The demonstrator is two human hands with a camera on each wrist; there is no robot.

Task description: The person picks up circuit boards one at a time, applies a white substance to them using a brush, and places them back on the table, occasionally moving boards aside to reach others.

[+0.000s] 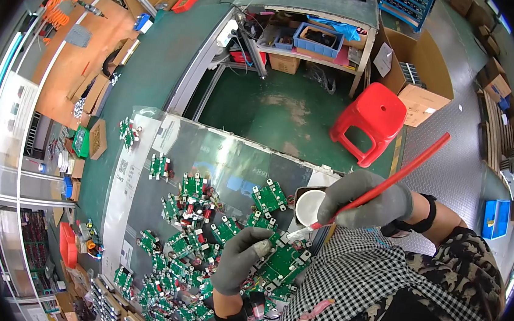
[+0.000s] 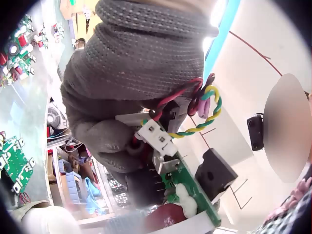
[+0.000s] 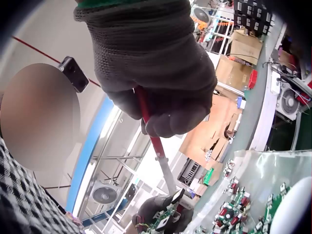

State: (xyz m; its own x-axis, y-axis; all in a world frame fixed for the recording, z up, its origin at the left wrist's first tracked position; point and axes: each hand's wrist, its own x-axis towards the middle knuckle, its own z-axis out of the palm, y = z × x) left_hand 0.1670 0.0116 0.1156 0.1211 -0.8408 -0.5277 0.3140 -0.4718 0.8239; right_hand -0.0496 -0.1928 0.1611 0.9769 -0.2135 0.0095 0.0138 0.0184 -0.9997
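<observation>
My gloved left hand (image 1: 240, 260) grips a green circuit board (image 1: 284, 263) by its edge. In the left wrist view the board (image 2: 192, 187) carries a white connector (image 2: 157, 137), twisted coloured wires (image 2: 197, 129), a dark block and a white blob. My gloved right hand (image 1: 371, 201) holds a long red stick (image 1: 399, 173) with a whitish, brush-like tip (image 1: 299, 233). That tip is right at the board's upper edge, close to the left fingertips. Beside the right hand stands a white cup (image 1: 309, 208), partly covered by the fingers in the head view.
Many green circuit boards (image 1: 185, 243) with red and white parts lie spread over the table (image 1: 226, 158). Beyond the table are a red stool (image 1: 374, 119) and a large cardboard box (image 1: 431, 93). A shelf with a blue bin (image 1: 317, 40) stands farther off.
</observation>
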